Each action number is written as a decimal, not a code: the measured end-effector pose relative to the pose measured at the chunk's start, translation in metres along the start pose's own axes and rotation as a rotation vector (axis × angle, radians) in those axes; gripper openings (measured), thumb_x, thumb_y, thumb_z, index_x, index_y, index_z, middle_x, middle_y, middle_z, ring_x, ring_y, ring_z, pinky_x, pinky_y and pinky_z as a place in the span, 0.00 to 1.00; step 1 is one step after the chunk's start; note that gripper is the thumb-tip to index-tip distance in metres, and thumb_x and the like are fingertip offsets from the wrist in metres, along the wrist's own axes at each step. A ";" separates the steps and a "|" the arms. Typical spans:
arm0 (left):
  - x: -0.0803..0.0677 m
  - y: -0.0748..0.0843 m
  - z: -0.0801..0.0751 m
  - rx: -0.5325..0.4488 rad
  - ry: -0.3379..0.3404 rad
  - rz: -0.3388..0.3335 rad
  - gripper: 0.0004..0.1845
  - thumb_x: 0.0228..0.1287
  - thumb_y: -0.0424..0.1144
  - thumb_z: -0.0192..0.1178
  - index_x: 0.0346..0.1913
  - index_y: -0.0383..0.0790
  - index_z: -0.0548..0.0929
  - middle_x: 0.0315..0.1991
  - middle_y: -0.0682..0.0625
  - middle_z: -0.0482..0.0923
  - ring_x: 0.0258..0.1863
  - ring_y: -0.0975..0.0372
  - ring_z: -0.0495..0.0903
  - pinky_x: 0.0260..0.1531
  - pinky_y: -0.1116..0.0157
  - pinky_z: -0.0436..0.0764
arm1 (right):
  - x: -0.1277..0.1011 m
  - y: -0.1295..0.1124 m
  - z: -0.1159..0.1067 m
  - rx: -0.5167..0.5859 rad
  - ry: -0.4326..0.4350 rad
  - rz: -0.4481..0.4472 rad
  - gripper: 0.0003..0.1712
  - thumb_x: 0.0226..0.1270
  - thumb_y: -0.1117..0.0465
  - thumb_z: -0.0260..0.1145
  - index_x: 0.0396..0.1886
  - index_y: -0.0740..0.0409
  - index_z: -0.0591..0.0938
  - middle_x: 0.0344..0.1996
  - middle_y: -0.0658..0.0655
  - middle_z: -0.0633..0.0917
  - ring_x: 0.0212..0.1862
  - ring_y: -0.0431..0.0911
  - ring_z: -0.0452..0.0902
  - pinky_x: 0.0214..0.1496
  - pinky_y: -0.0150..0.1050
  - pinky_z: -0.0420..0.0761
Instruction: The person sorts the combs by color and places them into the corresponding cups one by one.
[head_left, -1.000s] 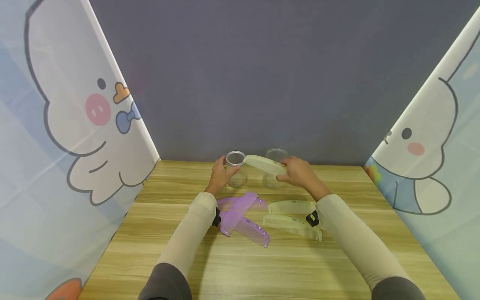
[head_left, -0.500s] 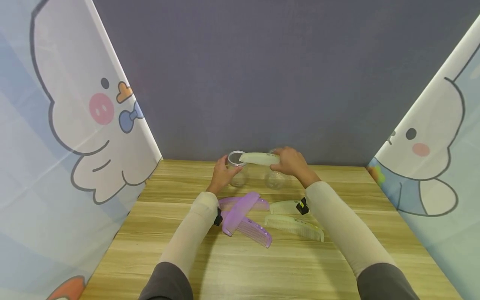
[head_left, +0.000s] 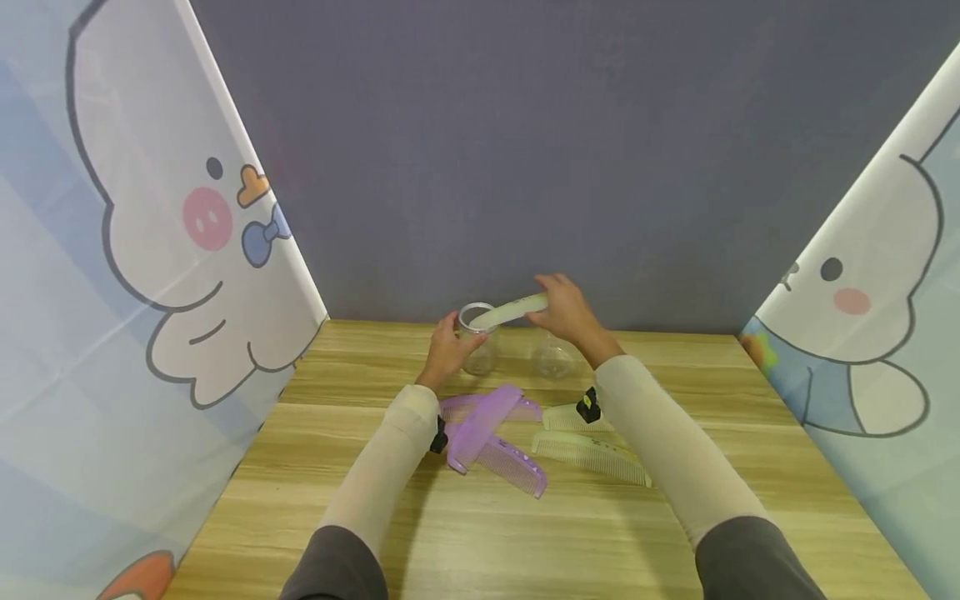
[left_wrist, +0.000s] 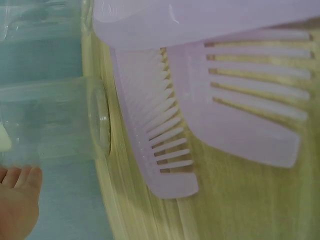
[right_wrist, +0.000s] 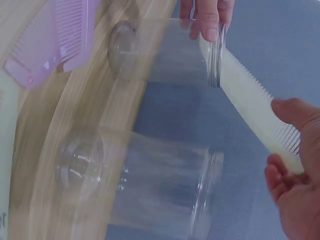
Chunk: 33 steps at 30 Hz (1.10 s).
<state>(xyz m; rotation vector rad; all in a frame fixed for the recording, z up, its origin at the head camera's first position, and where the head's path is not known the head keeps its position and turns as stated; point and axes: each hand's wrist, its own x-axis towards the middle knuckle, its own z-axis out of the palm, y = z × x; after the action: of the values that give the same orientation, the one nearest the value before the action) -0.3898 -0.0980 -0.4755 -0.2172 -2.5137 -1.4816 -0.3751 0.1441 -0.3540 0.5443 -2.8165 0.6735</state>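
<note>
My left hand (head_left: 442,354) grips a clear jar (head_left: 480,360) near its silvery rim, thumb in front. The jar stands upright at the back of the table. In my right hand (head_left: 570,315), a pale yellow-green comb (head_left: 512,311) is pinched by one end between thumb and fingers. That comb slants down to the left, and its far end is inside the jar's mouth, as the right wrist view shows with the comb's teeth (right_wrist: 262,90) facing up. Fingers of the left hand (left_wrist: 20,200) appear beside the jar (left_wrist: 55,120) in the left wrist view.
A second clear jar (head_left: 553,360) stands right of the gripped one. Several purple combs (head_left: 480,433) lie overlapping on the wooden table (head_left: 525,542). Two pale combs (head_left: 592,457) lie to their right, one partly behind the right wrist. A grey panel (head_left: 525,150) rises behind.
My right hand has risen and moved left, tilting the pale comb so its free end drops from over the jar's rim into the mouth. My left hand stays on the jar.
</note>
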 end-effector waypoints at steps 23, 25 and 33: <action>-0.003 -0.001 0.000 -0.013 -0.015 -0.013 0.43 0.63 0.53 0.70 0.73 0.35 0.65 0.67 0.38 0.70 0.67 0.46 0.71 0.66 0.48 0.75 | -0.025 0.039 0.001 0.035 0.017 -0.054 0.39 0.66 0.58 0.72 0.72 0.68 0.70 0.63 0.70 0.75 0.60 0.63 0.75 0.62 0.59 0.78; -0.003 -0.001 0.000 -0.021 -0.014 -0.011 0.42 0.64 0.52 0.70 0.73 0.35 0.65 0.67 0.38 0.70 0.67 0.46 0.71 0.66 0.48 0.76 | -0.030 0.045 0.000 0.034 0.020 -0.051 0.38 0.65 0.58 0.73 0.71 0.67 0.71 0.63 0.70 0.75 0.60 0.63 0.76 0.61 0.59 0.78; -0.003 0.000 -0.001 -0.030 -0.018 -0.014 0.42 0.64 0.53 0.69 0.74 0.36 0.65 0.68 0.39 0.70 0.68 0.47 0.71 0.66 0.47 0.76 | -0.050 0.072 -0.006 0.038 0.054 -0.036 0.37 0.63 0.59 0.74 0.69 0.69 0.73 0.61 0.71 0.77 0.59 0.65 0.76 0.60 0.61 0.78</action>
<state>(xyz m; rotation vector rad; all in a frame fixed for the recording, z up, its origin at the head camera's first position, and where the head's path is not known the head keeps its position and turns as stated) -0.3868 -0.0992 -0.4755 -0.2195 -2.5134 -1.5305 -0.3574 0.2220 -0.3902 0.5730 -2.7428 0.7253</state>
